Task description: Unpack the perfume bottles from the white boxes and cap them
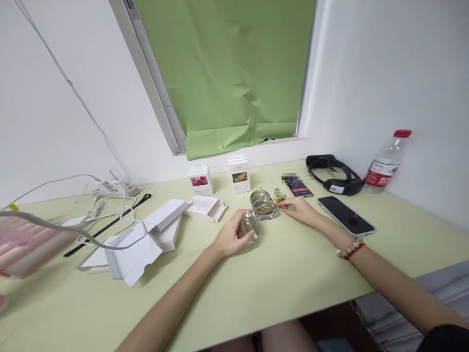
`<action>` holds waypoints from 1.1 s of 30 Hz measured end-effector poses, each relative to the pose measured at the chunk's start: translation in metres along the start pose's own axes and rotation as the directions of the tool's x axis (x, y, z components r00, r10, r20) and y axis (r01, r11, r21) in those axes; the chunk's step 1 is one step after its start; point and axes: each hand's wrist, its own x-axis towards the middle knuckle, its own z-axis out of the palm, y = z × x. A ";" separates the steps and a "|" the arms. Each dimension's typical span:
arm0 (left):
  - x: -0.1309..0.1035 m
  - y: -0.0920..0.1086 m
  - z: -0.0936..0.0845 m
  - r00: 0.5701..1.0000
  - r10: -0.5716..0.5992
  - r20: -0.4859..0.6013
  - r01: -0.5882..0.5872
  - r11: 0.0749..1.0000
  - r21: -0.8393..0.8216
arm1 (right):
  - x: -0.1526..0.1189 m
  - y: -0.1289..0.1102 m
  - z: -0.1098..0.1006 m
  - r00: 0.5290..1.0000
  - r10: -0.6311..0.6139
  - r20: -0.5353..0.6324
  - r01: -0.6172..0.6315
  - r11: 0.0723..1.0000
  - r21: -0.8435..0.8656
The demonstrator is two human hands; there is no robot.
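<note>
Everything's placed off the bottle row [263, 205], clear glass bottles standing mid-surface [289, 278]. Far left of it: pink item [44, 244], blurred, cut off by the frame edge, grey cable [47, 218] running over it. Nearer, still left: black strap [75, 248], power strip [128, 191] with plugs in, opened white cartons [134, 256] in a loose heap. Just left of the row, carton on its side [205, 209], open end facing the row; pink-picture box [200, 182] upright behind-left. Your left hand [232, 232] is front-left of the row, fingers wrapped on one glass bottle [249, 222], roughly upright. Yellow-picture boxes [240, 180] upright, behind-left of the row. Small gold-green cylinders [279, 199] sit just right of the row. Your right hand [300, 211] reaches in from the right, fingertips at them; can't tell if the fingers are closed on one. Further right of the row: small phone [300, 189], black headset [342, 186], larger phone [346, 215], red-capped water bottle [383, 168].
</note>
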 end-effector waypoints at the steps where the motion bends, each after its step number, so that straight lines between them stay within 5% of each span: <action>1: 0.000 0.001 0.000 1.000 0.003 0.004 -0.003 1.000 0.021 | 0.000 0.001 0.000 1.000 -0.005 0.008 0.005 1.000 -0.003; 16: 0.004 -0.006 0.010 0.998 -0.028 -0.051 0.034 0.993 0.117 | 0.001 0.003 0.003 0.998 0.033 -0.048 -0.035 0.999 -0.038; 21: 0.003 0.000 0.016 0.990 0.074 -0.121 -0.044 0.970 0.237 | 0.001 0.005 0.003 0.996 0.064 -0.066 -0.071 0.990 -0.119; 28: 0.005 0.004 0.027 0.961 0.164 -0.224 -0.123 0.975 0.185 | 0.002 -0.007 0.006 0.985 0.148 -0.094 -0.153 0.987 -0.046; 33: 0.004 0.010 0.026 0.970 0.204 -0.135 -0.131 0.900 0.416 | 0.001 -0.012 0.009 0.984 0.131 -0.118 -0.132 0.991 0.000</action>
